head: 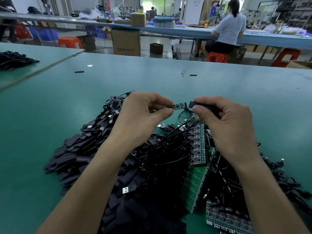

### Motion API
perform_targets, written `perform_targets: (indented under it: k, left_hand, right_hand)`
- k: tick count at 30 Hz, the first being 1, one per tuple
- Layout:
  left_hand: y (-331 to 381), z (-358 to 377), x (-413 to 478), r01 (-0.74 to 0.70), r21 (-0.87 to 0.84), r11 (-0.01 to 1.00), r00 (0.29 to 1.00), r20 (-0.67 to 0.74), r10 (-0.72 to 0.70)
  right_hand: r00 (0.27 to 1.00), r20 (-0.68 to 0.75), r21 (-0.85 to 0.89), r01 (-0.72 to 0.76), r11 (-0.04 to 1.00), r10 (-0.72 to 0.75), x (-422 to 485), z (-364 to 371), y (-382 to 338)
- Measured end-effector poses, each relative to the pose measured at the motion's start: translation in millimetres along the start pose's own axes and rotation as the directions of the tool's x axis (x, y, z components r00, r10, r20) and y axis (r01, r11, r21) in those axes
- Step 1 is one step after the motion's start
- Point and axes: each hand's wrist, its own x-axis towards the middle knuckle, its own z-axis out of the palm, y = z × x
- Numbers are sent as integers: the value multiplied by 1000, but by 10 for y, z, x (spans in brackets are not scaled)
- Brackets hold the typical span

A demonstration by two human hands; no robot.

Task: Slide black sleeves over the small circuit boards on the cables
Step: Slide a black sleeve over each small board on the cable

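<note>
The green work table (50, 125) fills most of the view. A second table (25, 76) abuts it at the far left and carries a separate bundle of black cables (13, 59). Directly below the hands lies the main heap of black cables (152, 157), several ending in USB plugs (125, 190). On the left side of this heap is a spread of loose flat black sleeves (70, 156). On the right side lie green panels of unseparated circuit boards (199, 146), partly buried under cable.

The left hand (140, 115) is closed in a pinch: thumb and forefinger clamp the cable end of one small circuit board (179, 105), which projects to the right, clear of the heap. The right hand (224, 122) is closed on one black sleeve (200, 105), gripped between thumb and fingers, with its open mouth facing the board. Sleeve and board are near each other, not touching; the board is not inside the sleeve.

Two stray sleeve pieces (79, 71) lie well apart on the far table surface.
</note>
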Motion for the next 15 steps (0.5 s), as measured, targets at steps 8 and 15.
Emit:
perform_targets:
  k: [8, 15]
  left_hand:
    - [23, 15, -11, 9, -23, 1000, 1000, 26, -8]
    - [50, 14, -20, 25, -41, 999, 999, 29, -24]
  right_hand:
    - [999, -20, 19, 39, 999, -39, -6, 18, 29]
    - [999, 25, -2, 45, 999, -45, -14, 30, 32]
